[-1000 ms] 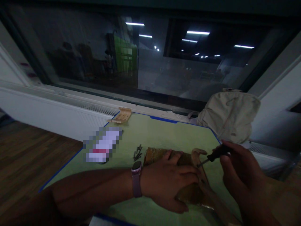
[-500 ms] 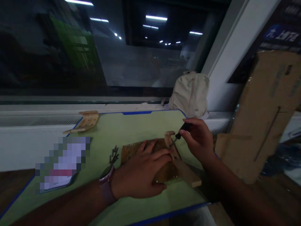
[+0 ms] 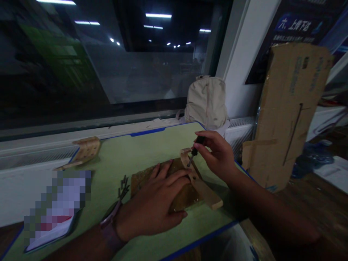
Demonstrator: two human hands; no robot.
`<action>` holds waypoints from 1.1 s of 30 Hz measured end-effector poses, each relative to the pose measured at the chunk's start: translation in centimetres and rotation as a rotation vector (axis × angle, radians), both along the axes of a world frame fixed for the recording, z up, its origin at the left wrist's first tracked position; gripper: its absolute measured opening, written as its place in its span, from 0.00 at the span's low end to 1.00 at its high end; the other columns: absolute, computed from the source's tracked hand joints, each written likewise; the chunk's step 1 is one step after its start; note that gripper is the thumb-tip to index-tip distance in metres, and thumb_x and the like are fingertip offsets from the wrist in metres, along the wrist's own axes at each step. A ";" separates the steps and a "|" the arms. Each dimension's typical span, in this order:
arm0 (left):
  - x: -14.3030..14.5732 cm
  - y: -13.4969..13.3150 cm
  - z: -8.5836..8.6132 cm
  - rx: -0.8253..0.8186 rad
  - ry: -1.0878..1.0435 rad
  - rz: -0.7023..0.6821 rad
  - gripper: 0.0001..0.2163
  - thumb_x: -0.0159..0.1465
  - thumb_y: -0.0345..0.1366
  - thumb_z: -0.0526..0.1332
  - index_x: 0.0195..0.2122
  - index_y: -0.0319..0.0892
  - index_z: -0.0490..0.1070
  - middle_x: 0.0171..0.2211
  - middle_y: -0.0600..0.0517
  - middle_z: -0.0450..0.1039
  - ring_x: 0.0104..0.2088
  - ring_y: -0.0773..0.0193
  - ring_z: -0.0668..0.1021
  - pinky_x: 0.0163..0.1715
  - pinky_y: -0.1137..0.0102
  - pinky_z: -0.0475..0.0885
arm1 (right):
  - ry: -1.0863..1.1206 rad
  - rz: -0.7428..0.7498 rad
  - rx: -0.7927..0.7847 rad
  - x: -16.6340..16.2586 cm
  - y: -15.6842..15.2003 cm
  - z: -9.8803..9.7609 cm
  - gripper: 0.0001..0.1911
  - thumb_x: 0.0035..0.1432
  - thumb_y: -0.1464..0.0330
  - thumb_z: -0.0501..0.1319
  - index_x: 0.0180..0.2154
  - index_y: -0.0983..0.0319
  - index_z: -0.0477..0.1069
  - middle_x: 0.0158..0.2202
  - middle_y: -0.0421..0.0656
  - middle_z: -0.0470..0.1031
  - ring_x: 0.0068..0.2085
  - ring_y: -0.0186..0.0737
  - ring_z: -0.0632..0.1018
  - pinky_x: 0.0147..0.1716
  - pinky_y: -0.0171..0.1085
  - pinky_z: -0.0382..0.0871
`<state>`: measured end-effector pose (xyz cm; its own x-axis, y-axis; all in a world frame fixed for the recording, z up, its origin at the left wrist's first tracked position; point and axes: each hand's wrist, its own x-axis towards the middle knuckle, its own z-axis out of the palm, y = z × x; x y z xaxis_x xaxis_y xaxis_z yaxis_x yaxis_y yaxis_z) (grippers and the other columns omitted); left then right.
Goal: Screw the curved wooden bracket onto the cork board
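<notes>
The tabletop [image 3: 133, 154] is coloured pale green and edged in blue. The screwdriver [image 3: 194, 151] is handled in black, the wooden piece [image 3: 206, 192] is toned light tan, and the flat package [image 3: 186, 200] is coloured brown. Beige is shown by the backpack [image 3: 207, 101]; the dark poster [image 3: 293, 30] is lettered in white.

Before me, the pale green, blue-edged table [image 3: 146, 148] carries a brown wrapped slab [image 3: 187, 199], a few dark screws [image 3: 124, 186] near it, a pixelated flat object [image 3: 61, 206], and a curved wooden piece [image 3: 89, 148] at the far-left corner
</notes>
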<state>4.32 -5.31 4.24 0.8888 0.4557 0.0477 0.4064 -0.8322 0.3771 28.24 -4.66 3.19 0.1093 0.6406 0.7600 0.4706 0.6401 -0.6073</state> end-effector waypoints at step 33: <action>0.3 -0.1 0.5 -0.020 0.034 0.017 0.33 0.59 0.40 0.73 0.66 0.51 0.66 0.74 0.55 0.58 0.74 0.33 0.54 0.72 0.35 0.47 | 0.107 -0.022 -0.011 0.0 0.5 -0.7 0.19 0.58 0.62 0.74 0.47 0.54 0.71 0.35 0.37 0.74 0.32 0.36 0.78 0.31 0.36 0.77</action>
